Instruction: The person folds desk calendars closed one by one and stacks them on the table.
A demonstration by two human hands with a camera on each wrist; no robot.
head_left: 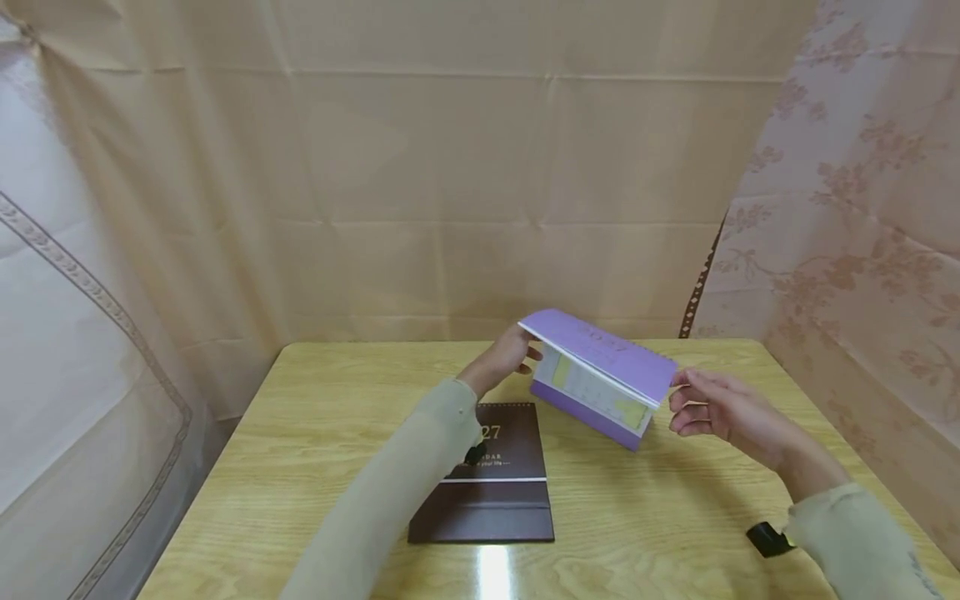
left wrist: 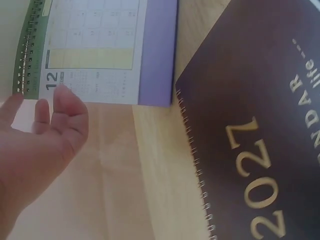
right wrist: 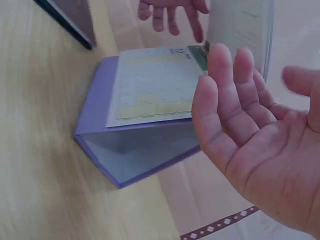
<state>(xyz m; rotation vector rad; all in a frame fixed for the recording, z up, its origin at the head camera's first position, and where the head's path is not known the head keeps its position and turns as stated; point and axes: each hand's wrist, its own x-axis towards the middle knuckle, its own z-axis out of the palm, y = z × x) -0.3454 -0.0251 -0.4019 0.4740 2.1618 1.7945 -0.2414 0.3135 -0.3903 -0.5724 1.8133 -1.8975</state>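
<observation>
A purple 2027 desk calendar [head_left: 600, 350] stands propped on its base, its cover lifted away from the pages. Inside shows a month page [left wrist: 100, 30] marked 12, bound by a wire spiral. At the calendar's left end is my left hand [head_left: 506, 358], its fingertips right at the spiral and page edge, loosely bent. By the other end, my right hand [right wrist: 260, 115] has relaxed, parted fingers that overlap the cover's inner side in the right wrist view; the thumb stands away from it. Part of my left hand is hidden behind the cover in the head view.
A dark brown 2027 calendar [head_left: 498, 517] lies on the wooden table [head_left: 315, 433], left of the purple one and partly under my left sleeve. Beige cloth [head_left: 450, 167] hangs behind the table, and a flowered cloth [head_left: 862, 208] hangs at the right.
</observation>
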